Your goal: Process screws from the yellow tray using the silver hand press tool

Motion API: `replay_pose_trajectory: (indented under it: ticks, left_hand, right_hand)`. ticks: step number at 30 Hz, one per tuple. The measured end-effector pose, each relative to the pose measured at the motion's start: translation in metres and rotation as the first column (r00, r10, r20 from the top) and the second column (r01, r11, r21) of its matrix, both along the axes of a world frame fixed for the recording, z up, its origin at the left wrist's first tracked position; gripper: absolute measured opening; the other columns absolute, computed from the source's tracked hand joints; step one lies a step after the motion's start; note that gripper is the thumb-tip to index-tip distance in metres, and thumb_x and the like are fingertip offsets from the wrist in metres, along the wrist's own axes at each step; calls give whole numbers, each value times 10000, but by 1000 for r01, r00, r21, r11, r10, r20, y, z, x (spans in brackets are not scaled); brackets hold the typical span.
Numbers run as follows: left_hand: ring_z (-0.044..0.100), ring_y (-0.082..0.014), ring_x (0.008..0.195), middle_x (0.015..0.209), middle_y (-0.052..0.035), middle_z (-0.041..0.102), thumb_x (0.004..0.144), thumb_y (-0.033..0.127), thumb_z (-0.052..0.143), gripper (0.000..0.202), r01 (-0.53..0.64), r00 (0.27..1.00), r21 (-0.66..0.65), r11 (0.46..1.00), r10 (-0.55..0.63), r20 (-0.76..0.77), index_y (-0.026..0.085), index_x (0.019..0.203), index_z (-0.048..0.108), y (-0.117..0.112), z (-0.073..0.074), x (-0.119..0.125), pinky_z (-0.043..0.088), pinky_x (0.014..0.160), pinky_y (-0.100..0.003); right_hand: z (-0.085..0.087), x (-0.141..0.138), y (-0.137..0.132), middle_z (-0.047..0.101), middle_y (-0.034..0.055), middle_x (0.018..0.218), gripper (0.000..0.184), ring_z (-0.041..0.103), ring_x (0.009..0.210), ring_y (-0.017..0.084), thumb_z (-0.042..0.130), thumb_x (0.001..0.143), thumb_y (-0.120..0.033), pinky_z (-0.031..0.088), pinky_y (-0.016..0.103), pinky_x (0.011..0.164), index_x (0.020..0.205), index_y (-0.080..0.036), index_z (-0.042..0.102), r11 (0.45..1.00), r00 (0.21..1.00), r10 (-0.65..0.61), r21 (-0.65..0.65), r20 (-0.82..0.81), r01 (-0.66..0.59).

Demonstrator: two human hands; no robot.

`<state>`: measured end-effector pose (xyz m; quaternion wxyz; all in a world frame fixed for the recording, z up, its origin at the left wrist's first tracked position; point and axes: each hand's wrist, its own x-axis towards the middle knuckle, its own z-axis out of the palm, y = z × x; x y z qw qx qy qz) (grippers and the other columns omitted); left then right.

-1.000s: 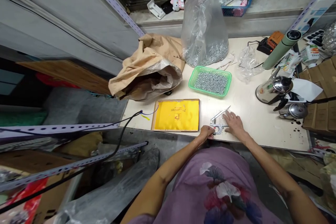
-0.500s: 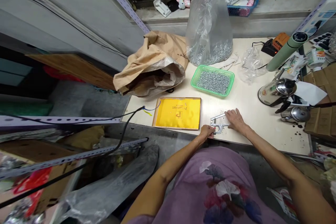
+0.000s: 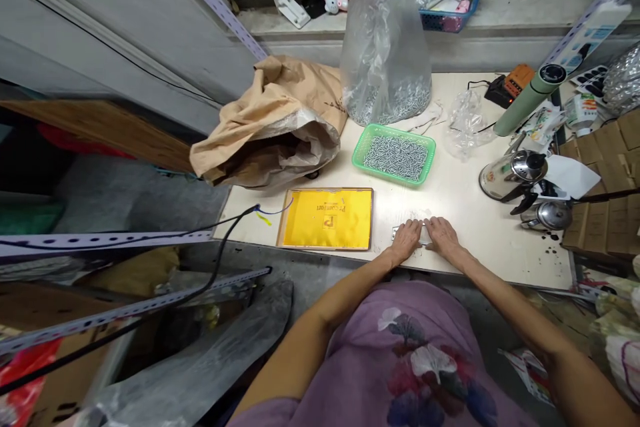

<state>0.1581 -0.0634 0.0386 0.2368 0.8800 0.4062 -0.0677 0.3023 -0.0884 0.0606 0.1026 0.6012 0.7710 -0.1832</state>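
Note:
Both hands rest on a small metal hand press (image 3: pixel 423 233) near the front edge of the cream table (image 3: pixel 470 213). My left hand (image 3: pixel 406 241) lies over its left part and my right hand (image 3: pixel 443 237) covers its right part, fingers bent down on it. Most of the tool is hidden under the hands; its lever looks pressed flat. A yellow pad in a wooden tray (image 3: pixel 327 218) lies just left of my left hand. A green basket of small metal parts (image 3: pixel 394 155) sits behind the hands.
A tall clear bag of metal parts (image 3: pixel 385 47) and a crumpled brown paper sack (image 3: pixel 270 123) stand at the back. Steel kettles (image 3: pixel 510 177), a green cylinder (image 3: pixel 530 97) and cardboard boxes (image 3: pixel 605 200) crowd the right. A black cable (image 3: pixel 225 240) hangs off the table's left corner.
The tool's lever, raised a second ago, has been pushed down. My left hand moved from the handle at the table edge up onto the tool, meeting my right hand.

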Motion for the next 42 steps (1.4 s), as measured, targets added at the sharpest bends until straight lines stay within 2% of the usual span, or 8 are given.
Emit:
replay_pose_trajectory:
  ticks: [6, 13, 18, 23, 27, 32, 38, 42]
  left_hand:
    - [473, -266, 1102, 1117, -140, 547, 847, 230, 605, 330, 86, 995, -49, 995, -89, -51, 141, 1149, 505, 5, 0, 1, 429, 860, -359]
    - [491, -250, 1069, 1038, -126, 583, 921, 159, 449, 154, 83, 992, -120, 989, -94, -85, 149, 984, 589, 10, 1, 8, 450, 812, -339]
    - [499, -240, 1081, 1100, -113, 581, 877, 220, 565, 205, 27, 993, -58, 998, -33, -116, 166, 1075, 561, 11, 7, 8, 469, 825, -327]
    - [522, -223, 1075, 1152, -96, 554, 867, 302, 592, 258, -122, 992, 24, 992, 121, 31, 186, 1090, 537, -16, 12, -32, 448, 898, -339]
    - [582, -183, 942, 1031, -76, 576, 917, 366, 500, 220, -385, 923, -107, 917, 385, -24, 180, 1021, 553, -38, 8, -60, 460, 827, -289]
    - [603, -177, 973, 1080, -98, 599, 944, 351, 439, 254, -588, 809, -175, 789, 570, -145, 157, 1049, 565, -33, 5, -52, 449, 815, -266]
    - [617, -253, 1047, 1107, -166, 638, 855, 282, 548, 286, -642, 758, -295, 708, 527, -385, 106, 1067, 625, -4, 19, -35, 463, 783, -273]
    - [622, -259, 1056, 1123, -181, 647, 796, 203, 606, 298, -606, 782, -333, 722, 466, -414, 109, 1076, 645, 1, 35, -34, 473, 799, -273]
  right_hand:
    - [-4, -2, -10, 599, 126, 1018, 306, 490, 986, 246, 488, 877, -176, 354, 343, 853, 1175, -144, 556, 999, 999, 13, -39, 34, -11]
    - [-13, 2, -8, 616, 91, 898, 370, 522, 876, 202, 314, 870, -6, 364, 314, 789, 945, -179, 633, 997, 997, 78, -4, 18, -78]
    - [-19, 11, -9, 623, 87, 931, 222, 528, 869, 202, 460, 882, -126, 382, 305, 778, 1038, -167, 614, 984, 995, 99, 147, -15, -96]
    - [-21, 14, -22, 529, 168, 1246, 526, 448, 1138, 278, 601, 832, -353, 362, 355, 882, 1293, -138, 467, 952, 998, 30, 304, -51, -14]
    - [-20, 6, -36, 539, 147, 1227, 425, 456, 1095, 266, 584, 847, -332, 347, 350, 861, 1234, -171, 513, 960, 999, -38, 277, -36, 46]
    - [-19, -7, -47, 588, 101, 1064, 251, 470, 934, 212, 544, 876, -265, 324, 306, 775, 1112, -184, 573, 981, 996, -87, 175, -11, 88]
    - [-16, -11, -45, 592, 71, 911, 220, 458, 866, 192, 424, 896, -104, 291, 296, 737, 975, -197, 606, 996, 995, -67, 71, 73, 62]
    - [-12, -12, -45, 577, 54, 881, 254, 456, 851, 184, 394, 888, -70, 285, 290, 730, 958, -207, 596, 995, 995, -70, 80, 71, 65]
